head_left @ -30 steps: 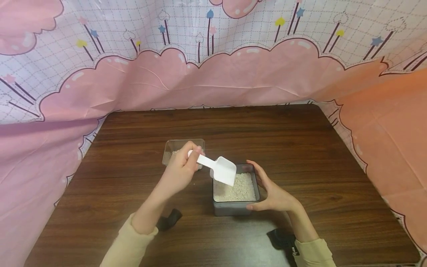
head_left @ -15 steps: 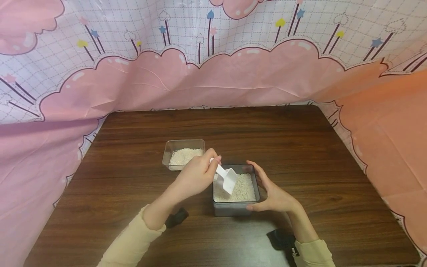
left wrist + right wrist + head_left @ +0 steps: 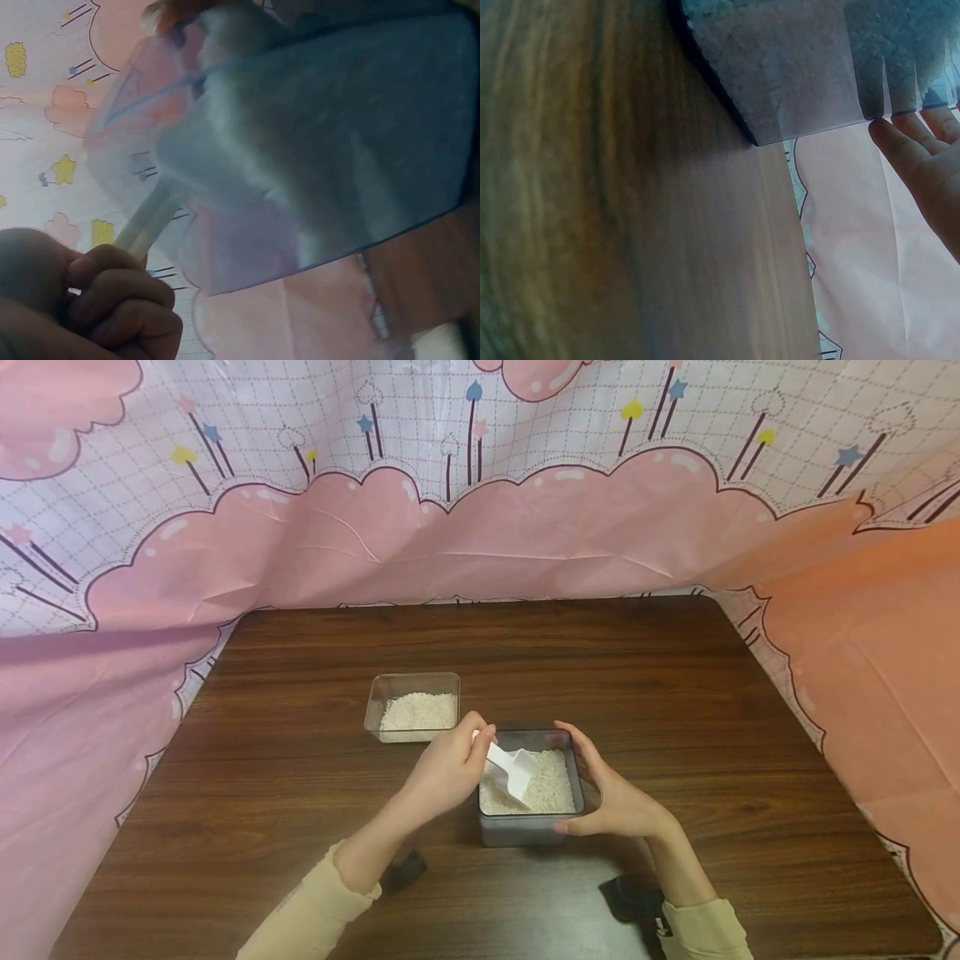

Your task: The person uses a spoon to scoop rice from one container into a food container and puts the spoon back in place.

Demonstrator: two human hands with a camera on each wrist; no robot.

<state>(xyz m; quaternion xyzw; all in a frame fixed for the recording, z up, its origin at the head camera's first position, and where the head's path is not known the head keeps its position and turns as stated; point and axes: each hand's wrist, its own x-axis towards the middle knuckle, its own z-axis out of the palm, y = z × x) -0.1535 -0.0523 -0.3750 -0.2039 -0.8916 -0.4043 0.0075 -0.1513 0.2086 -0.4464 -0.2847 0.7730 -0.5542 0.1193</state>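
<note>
My left hand [image 3: 450, 768] grips the handle of a small white scoop [image 3: 517, 774]. The scoop's tip points down into the white rice [image 3: 555, 781] that fills much of a square grey see-through container [image 3: 525, 833]. In the left wrist view, curled fingers [image 3: 127, 304] hold the handle, and the scoop shows blurred through the container's wall [image 3: 375, 150]. My right hand [image 3: 618, 802] grips the container's right side, thumb at the near corner and fingers at the far one. Fingertips touch the container's wall [image 3: 802, 75] in the right wrist view.
Behind and to the left stands a smaller clear box [image 3: 412, 675] with rice in it. The dark wooden table [image 3: 637, 677] is bordered by pink patterned cloth [image 3: 480, 552] at the back and sides. Black straps hang under both wrists.
My left hand has moved right and down, away from in front of the clear box. The scoop has gone from above the container down to its rice. The right hand stays put.
</note>
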